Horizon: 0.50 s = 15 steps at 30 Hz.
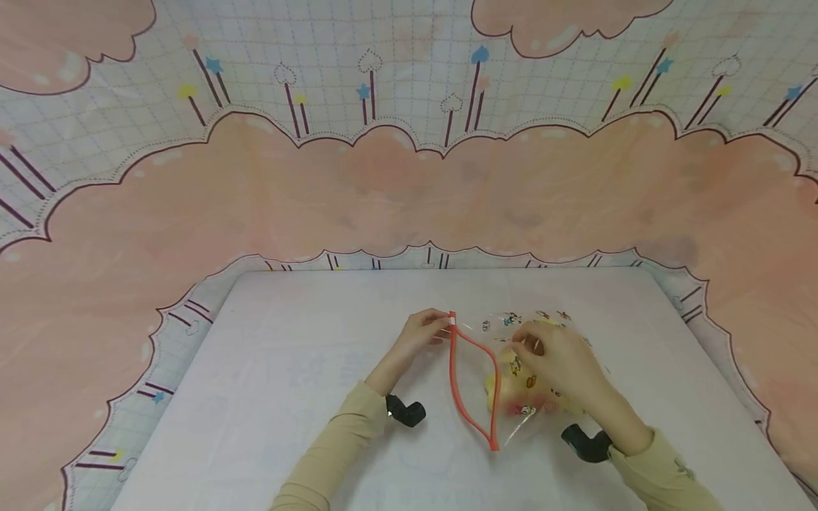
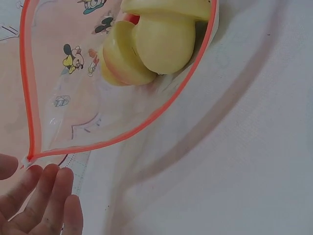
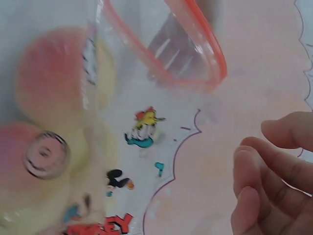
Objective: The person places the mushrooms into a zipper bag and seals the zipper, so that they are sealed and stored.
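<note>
A clear zip bag [image 1: 469, 341] with an orange-red zip edge and cartoon prints stands with its mouth gaping toward the left. Inside lie several smooth, rounded, fruit-like pieces [image 2: 166, 44], yellow with a red blush [image 3: 54, 73]; their exact kind is unclear. My left hand [image 1: 422, 332] pinches the far end of the zip edge, at the small white slider [image 2: 28, 160], between thumb and fingertips. Over the bag's printed side hovers my right hand [image 1: 562, 358]. Its fingers [image 3: 249, 171] are loosely bent beside the bag, and nothing shows between them and the thumb.
The bag rests on a white tabletop [image 1: 287, 369]. Behind and around the table hangs a patterned pink-and-white cloth [image 1: 383, 191]. A black wrist mount sits under each wrist, the left one [image 1: 405, 411] and the right one [image 1: 586, 443].
</note>
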{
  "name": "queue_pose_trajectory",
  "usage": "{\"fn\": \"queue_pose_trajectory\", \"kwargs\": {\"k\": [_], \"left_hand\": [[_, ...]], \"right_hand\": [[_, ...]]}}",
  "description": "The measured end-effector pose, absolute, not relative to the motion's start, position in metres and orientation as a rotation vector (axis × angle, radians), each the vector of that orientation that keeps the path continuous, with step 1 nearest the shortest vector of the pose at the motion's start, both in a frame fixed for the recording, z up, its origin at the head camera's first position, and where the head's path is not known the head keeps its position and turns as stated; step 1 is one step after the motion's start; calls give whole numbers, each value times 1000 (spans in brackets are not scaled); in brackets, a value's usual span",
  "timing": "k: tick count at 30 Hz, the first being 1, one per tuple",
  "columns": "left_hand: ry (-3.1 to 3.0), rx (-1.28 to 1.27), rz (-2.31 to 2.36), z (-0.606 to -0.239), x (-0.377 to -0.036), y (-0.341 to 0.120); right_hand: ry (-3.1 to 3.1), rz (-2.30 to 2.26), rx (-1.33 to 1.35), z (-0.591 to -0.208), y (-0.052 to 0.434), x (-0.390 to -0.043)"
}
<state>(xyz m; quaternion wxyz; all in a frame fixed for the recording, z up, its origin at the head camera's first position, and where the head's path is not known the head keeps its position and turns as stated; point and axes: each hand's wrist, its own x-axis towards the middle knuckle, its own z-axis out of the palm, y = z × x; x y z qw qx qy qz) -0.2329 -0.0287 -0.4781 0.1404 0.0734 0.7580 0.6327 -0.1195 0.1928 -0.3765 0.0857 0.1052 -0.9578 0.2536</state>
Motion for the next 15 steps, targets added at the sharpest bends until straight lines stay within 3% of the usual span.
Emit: {"fn": "queue_pose_trajectory", "kwargs": {"k": [15], "left_hand": [[2170, 153, 1865, -478, -232, -27]], "right_hand": [[-2966, 784, 489, -351, 200, -170]]}}
